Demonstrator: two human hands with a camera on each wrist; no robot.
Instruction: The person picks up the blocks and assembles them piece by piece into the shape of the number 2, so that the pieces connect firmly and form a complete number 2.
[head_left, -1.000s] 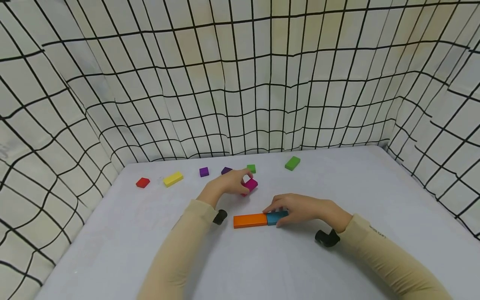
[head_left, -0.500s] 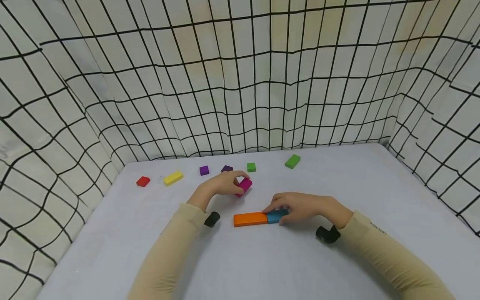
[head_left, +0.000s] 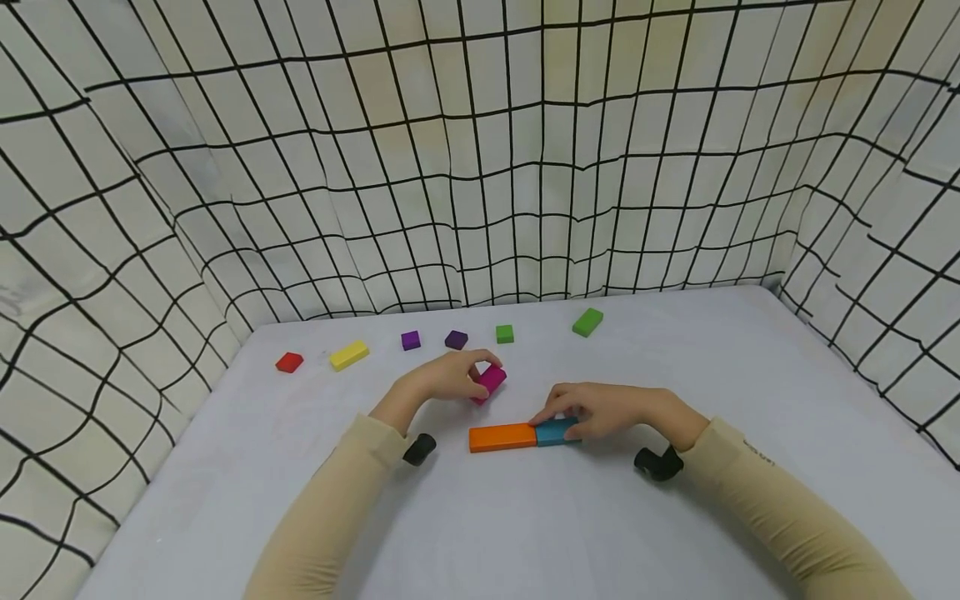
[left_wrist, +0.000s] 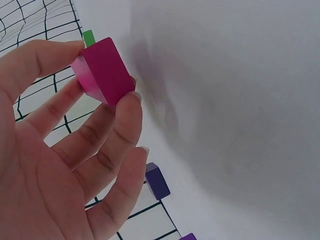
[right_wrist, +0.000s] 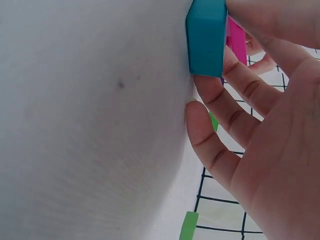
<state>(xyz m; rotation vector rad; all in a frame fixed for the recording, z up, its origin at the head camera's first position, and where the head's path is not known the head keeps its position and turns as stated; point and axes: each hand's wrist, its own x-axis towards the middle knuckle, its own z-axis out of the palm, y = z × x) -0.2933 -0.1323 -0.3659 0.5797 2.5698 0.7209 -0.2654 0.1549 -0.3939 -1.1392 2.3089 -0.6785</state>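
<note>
My left hand [head_left: 444,377] pinches a magenta block [head_left: 492,380] between thumb and fingers, beyond the orange block. In the left wrist view the magenta block [left_wrist: 107,70] is tilted and apart from the tabletop. My right hand [head_left: 606,410] grips a blue block [head_left: 557,431], thumb on the near side and fingers on the far side. The blue block lies end to end with a longer orange block [head_left: 502,437], and the two form one straight row. From the right wrist, the blue block [right_wrist: 206,42] shows its end, with the fingers [right_wrist: 215,95] behind it.
Along the back of the white table [head_left: 480,533] lie a red block [head_left: 289,362], a yellow block [head_left: 349,356], a purple block [head_left: 410,340], a dark purple block [head_left: 456,340], a small green block [head_left: 505,334] and a longer green block [head_left: 588,322]. A black-lined grid backdrop [head_left: 495,192] surrounds the table.
My left hand has drawn slightly left and nearer with the magenta block, uncovering the dark purple and small green blocks. The right hand stays at the blue block.
</note>
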